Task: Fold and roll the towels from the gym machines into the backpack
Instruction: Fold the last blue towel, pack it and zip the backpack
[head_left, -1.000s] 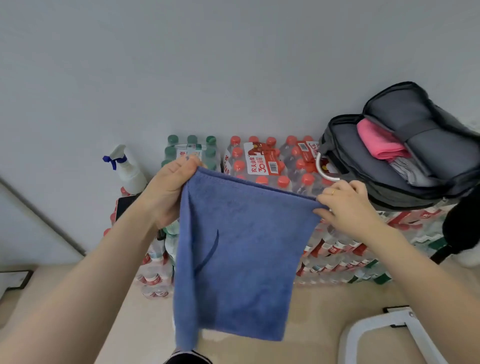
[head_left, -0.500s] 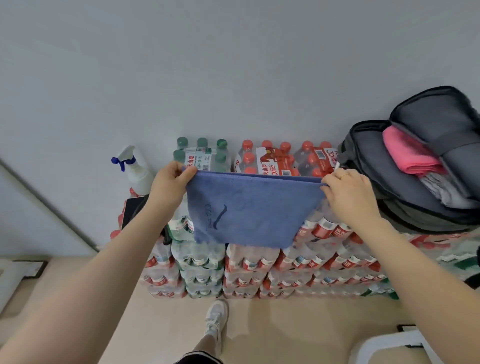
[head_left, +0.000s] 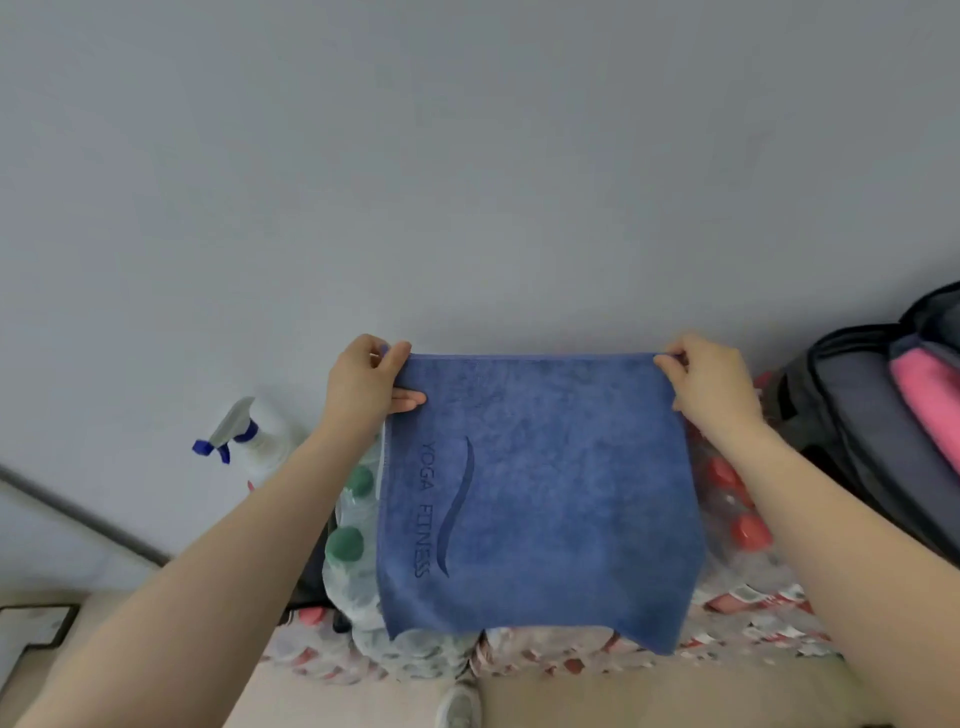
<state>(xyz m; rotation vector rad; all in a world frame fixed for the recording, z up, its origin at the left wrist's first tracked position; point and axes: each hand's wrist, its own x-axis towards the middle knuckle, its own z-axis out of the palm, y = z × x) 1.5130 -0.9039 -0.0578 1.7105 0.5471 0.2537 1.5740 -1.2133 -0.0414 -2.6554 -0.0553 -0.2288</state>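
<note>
With a pink towel (head_left: 930, 400) seemingly already in the backpack (head_left: 852, 415), the left hand (head_left: 363, 387) and right hand (head_left: 711, 384) pinch the blue towel's (head_left: 545, 493) top corners, rolling undone.

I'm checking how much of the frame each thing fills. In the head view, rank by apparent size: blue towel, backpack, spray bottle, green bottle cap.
1. blue towel, nearest the camera, so it looks biggest.
2. backpack, cut off by the right edge, so its true extent is unsure.
3. spray bottle.
4. green bottle cap.

"YOGA FITNESS", seemingly, on towel (head_left: 540, 499)
</note>
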